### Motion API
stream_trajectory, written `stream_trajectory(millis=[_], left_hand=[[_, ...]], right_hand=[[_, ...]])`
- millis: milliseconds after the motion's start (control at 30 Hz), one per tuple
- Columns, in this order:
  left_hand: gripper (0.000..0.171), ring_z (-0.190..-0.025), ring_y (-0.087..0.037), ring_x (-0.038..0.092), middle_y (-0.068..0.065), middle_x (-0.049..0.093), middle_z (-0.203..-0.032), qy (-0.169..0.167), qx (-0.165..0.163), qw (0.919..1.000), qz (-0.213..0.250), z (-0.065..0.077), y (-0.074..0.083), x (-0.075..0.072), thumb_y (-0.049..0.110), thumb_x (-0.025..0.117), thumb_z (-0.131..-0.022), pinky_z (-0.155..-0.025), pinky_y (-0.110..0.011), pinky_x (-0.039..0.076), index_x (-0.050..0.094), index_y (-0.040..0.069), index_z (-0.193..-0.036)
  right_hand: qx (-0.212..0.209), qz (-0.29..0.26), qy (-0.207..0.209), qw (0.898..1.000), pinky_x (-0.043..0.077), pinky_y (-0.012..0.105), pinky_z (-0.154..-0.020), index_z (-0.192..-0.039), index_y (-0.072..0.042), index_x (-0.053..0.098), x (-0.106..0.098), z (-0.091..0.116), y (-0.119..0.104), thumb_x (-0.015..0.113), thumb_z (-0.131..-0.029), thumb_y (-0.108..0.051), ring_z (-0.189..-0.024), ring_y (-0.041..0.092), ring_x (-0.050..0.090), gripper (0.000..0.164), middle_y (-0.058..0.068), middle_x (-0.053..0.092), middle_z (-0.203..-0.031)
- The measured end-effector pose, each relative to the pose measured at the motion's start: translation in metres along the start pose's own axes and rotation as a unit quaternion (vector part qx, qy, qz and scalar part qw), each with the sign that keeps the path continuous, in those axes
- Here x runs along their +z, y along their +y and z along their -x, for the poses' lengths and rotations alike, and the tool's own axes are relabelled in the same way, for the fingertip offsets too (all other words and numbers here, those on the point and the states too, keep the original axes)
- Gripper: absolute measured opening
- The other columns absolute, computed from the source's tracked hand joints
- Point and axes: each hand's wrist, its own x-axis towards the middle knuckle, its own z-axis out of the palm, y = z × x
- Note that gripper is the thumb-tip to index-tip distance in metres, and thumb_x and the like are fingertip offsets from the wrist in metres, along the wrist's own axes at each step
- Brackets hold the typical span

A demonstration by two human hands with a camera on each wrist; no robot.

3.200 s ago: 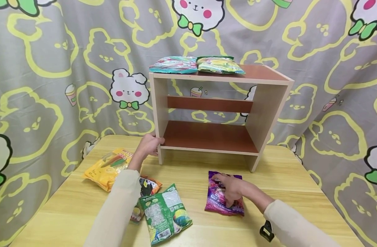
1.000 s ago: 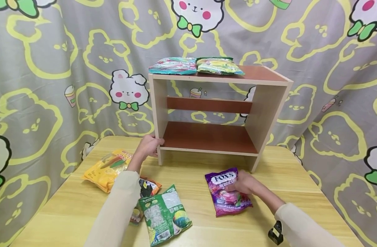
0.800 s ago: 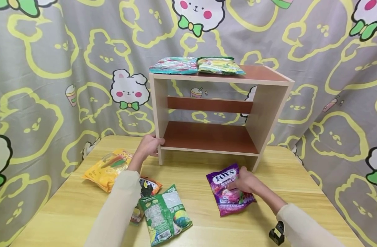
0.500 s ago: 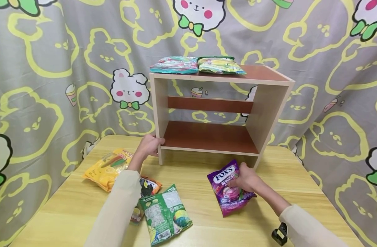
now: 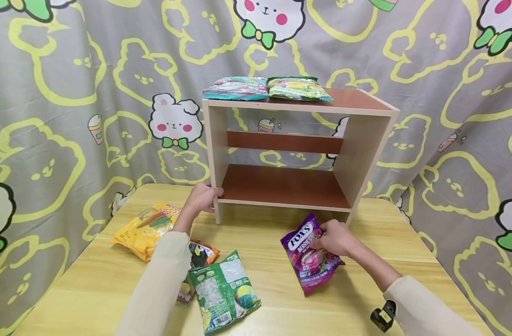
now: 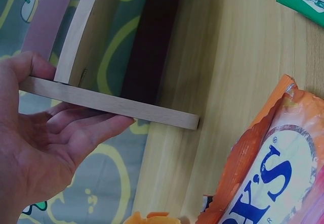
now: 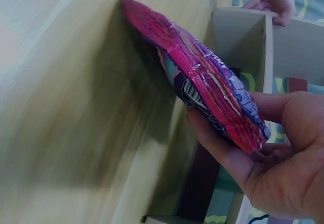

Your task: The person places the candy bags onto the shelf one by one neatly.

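Note:
My right hand [image 5: 336, 238] grips a purple Fox's Berries candy bag [image 5: 309, 259] by its right side, tilted over the table. In the right wrist view the thumb and fingers pinch that bag [image 7: 202, 77] from both faces, and a shadow lies on the wood beneath it. At the left side of a small wooden shelf [image 5: 281, 203], my left hand [image 5: 200, 199] holds the upright panel. The left wrist view shows the thumb on one side of the panel's edge [image 6: 116, 103] and the fingers on the other.
A teal bag [image 5: 237, 88] and a yellow-green bag [image 5: 298, 88] lie on top of the shelf. A yellow bag [image 5: 144, 231], an orange bag [image 6: 283, 168] and a green bag [image 5: 226, 291] lie on the table's left half. A patterned curtain [image 5: 449, 107] hangs behind.
My right hand went from resting on the purple candy bag to gripping its right side, and the bag has turned and tilted up. The left hand stays on the shelf panel.

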Motion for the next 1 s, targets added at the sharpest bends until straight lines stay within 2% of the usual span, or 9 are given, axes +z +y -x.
stream_trajectory(millis=[267,500,800,1000], left_hand=[[0.050,-0.094,-0.037,0.064,-0.022,0.059,-0.116,0.003,0.003,1.0000,-0.008,0.001,0.000,-0.001,0.025,0.059,-0.084,-0.069,-0.047,0.057,0.052,0.009,-0.131],[0.048,-0.089,-0.034,0.065,-0.022,0.060,-0.114,0.004,0.002,1.0000,-0.009,0.001,0.000,-0.002,0.025,0.059,-0.084,-0.068,-0.046,0.057,0.054,0.009,-0.129],[0.048,-0.100,-0.044,0.062,-0.023,0.060,-0.115,-0.001,0.000,1.0000,-0.003,0.000,-0.001,-0.002,0.025,0.059,-0.084,-0.068,-0.046,0.057,0.054,0.009,-0.129],[0.047,-0.097,-0.042,0.063,-0.023,0.060,-0.113,0.001,0.003,1.0000,-0.003,-0.001,-0.002,-0.002,0.025,0.060,-0.084,-0.069,-0.048,0.057,0.054,0.008,-0.128]], right_hand=[[-0.019,0.012,0.004,1.000,0.047,0.028,-0.051,-0.087,-0.002,0.067,-0.001,0.003,-0.007,0.079,-0.074,-0.022,-0.055,0.013,0.055,0.026,0.002,0.060,-0.066],[-0.017,0.011,0.006,1.000,0.049,0.027,-0.053,-0.094,0.001,0.068,0.000,0.004,-0.010,0.080,-0.074,-0.019,-0.058,0.014,0.056,0.031,0.004,0.061,-0.069],[-0.017,0.007,0.009,1.000,0.050,0.027,-0.053,-0.098,0.003,0.068,-0.001,0.006,-0.012,0.080,-0.074,-0.020,-0.059,0.014,0.056,0.034,0.004,0.062,-0.071],[-0.029,0.004,0.012,1.000,0.050,0.027,-0.054,-0.099,0.003,0.068,-0.008,0.008,-0.017,0.078,-0.077,-0.020,-0.058,0.013,0.056,0.033,0.004,0.062,-0.070]])
